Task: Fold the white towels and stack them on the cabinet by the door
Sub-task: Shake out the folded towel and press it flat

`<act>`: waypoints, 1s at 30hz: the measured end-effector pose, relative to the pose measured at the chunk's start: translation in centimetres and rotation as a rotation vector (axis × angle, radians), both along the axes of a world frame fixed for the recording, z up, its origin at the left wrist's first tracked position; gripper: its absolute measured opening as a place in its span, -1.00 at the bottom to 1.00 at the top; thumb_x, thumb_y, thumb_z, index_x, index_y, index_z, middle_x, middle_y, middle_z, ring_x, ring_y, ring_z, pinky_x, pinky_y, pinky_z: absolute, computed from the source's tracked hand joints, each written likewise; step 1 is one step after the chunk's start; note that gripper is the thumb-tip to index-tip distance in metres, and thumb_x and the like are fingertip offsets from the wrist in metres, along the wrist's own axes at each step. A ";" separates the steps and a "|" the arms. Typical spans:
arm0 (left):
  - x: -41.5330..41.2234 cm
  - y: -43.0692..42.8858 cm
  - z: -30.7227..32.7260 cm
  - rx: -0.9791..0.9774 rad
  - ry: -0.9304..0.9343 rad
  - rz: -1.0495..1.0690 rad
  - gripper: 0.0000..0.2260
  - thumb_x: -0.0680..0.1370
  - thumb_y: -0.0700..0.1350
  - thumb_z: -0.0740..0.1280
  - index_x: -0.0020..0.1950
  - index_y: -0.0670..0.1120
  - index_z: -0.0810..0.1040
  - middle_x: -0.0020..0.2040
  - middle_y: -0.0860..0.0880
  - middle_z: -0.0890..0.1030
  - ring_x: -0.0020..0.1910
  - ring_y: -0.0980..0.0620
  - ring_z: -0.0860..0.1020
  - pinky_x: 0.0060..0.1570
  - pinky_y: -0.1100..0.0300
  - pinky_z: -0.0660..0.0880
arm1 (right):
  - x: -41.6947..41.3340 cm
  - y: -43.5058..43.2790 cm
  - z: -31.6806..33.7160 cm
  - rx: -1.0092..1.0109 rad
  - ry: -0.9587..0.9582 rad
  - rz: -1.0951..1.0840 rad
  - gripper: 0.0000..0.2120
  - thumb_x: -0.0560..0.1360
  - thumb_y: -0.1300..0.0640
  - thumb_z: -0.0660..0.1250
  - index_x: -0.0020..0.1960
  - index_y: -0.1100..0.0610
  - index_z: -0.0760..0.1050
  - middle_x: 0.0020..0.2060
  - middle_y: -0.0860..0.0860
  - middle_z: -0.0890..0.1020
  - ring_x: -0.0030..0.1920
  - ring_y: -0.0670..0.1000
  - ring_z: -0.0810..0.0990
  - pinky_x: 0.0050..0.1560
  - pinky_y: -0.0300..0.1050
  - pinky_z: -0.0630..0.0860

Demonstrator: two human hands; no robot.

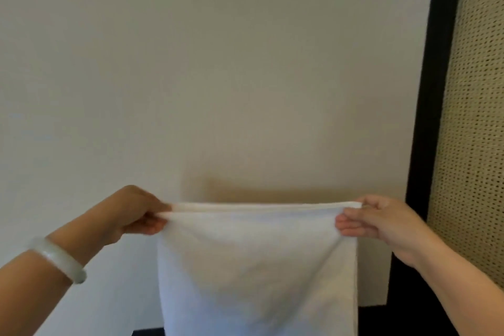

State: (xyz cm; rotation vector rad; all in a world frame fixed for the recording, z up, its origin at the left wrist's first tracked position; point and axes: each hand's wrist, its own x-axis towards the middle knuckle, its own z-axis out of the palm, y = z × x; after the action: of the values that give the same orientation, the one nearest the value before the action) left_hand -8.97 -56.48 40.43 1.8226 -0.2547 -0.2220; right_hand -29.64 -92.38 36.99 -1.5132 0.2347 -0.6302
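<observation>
A pale wall (218, 63) fills most of the view, far behind everything. On the right a tall dark frame (433, 90) runs up and down. Just to the right of it is a tan woven panel (477, 117) full of little holes. Low down, a dark strip (373, 322) shows under the wall.

The white towel (256, 262) is held up in the air, near the person and in front of the wall. It is pulled tight along its top edge, where two layers lie together. The rest hangs down and goes out of the bottom of the view. It hides the middle of the dark strip and some of the wall. A brown shadow (245, 188) lies on the wall just above the towel.

The left hand (136, 213) pinches the top left corner of the towel, with fingers curled round the cloth. The right hand (376, 221) pinches the top right corner in much the same way, thumb on top and fingers bent under. The hands are well apart. A pale bracelet (58, 259) sits on the left wrist.
</observation>
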 end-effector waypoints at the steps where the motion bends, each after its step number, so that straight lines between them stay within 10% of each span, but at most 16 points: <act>1: 0.2 0.3 0.4 0.046 -0.015 0.003 -0.81 0.49 -0.32 0.44 0.01 -0.44 0.59 -0.37 -0.25 0.59 -0.54 -0.02 0.53 -0.54 0.25 0.52 | 0.1 0.1 0.1 0.000 0.013 0.002 -0.21 0.06 0.10 0.71 0.06 0.53 0.45 -0.18 0.39 0.67 -0.28 0.20 0.72 -0.33 -0.12 0.65; 5: -0.8 1.3 2.4 0.096 -0.123 0.026 -0.85 0.48 -0.31 0.45 -0.05 -0.40 0.60 -0.42 -0.22 0.58 -0.58 0.01 0.50 -0.57 0.26 0.50 | -0.2 0.7 0.7 0.044 -0.052 0.039 -0.51 0.33 0.33 0.54 0.11 0.56 0.42 -0.19 0.37 0.67 -0.29 0.17 0.72 -0.31 -0.14 0.66; 12: -4.0 3.7 5.0 0.135 -0.266 -0.014 -0.90 0.49 -0.30 0.42 -0.16 -0.33 0.57 -0.45 -0.18 0.57 -0.58 0.02 0.50 -0.58 0.26 0.49 | -2.8 1.8 2.8 -0.170 -0.123 0.021 -0.12 -0.18 -0.08 0.74 -0.06 0.39 0.51 -0.22 0.33 0.69 -0.25 0.20 0.73 -0.27 -0.13 0.66; 18: -4.8 5.1 7.6 0.058 -0.306 -0.035 -0.87 0.51 -0.24 0.38 -0.22 -0.24 0.54 -0.49 -0.09 0.50 -0.61 0.07 0.43 -0.63 0.31 0.40 | -3.7 1.8 4.8 -0.144 -0.191 0.014 -0.61 0.20 0.15 0.49 -0.09 0.36 0.51 -0.25 0.25 0.70 -0.30 0.09 0.72 -0.27 -0.16 0.66; 22: -2.9 4.0 3.8 0.068 -0.111 -0.039 -0.96 0.54 -0.25 0.35 -0.10 -0.20 0.58 -0.48 -0.07 0.54 -0.60 0.10 0.48 -0.60 0.32 0.47 | -1.0 1.3 2.0 -0.049 -0.023 0.016 -0.35 0.03 0.08 0.63 -0.06 0.42 0.48 -0.25 0.30 0.68 -0.33 0.11 0.72 -0.33 -0.17 0.64; 26: -1.7 2.6 0.9 0.008 0.001 -0.015 -0.94 0.51 -0.33 0.39 -0.03 -0.29 0.59 -0.37 -0.18 0.64 -0.49 0.03 0.62 -0.46 0.25 0.59 | 1.3 0.7 -0.9 0.056 0.086 0.013 -0.90 0.45 0.41 0.39 -0.08 0.36 0.47 -0.22 0.33 0.68 -0.31 0.13 0.72 -0.31 -0.15 0.66; 30: -1.6 1.9 4.7 -0.171 -0.092 0.004 -0.97 0.53 -0.36 0.35 -0.08 -0.27 0.56 -0.42 -0.15 0.64 -0.48 0.04 0.64 -0.49 0.28 0.57 | 1.5 0.3 1.9 0.078 -0.056 -0.005 -0.77 0.51 0.46 0.30 0.14 0.32 0.42 -0.29 0.24 0.70 -0.30 0.08 0.73 -0.30 -0.18 0.64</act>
State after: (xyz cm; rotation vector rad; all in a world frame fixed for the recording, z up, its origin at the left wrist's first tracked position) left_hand -10.57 -54.57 45.12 1.6659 -0.3248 -0.1099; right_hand -28.10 -92.11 38.86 -1.4184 0.2176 -0.6599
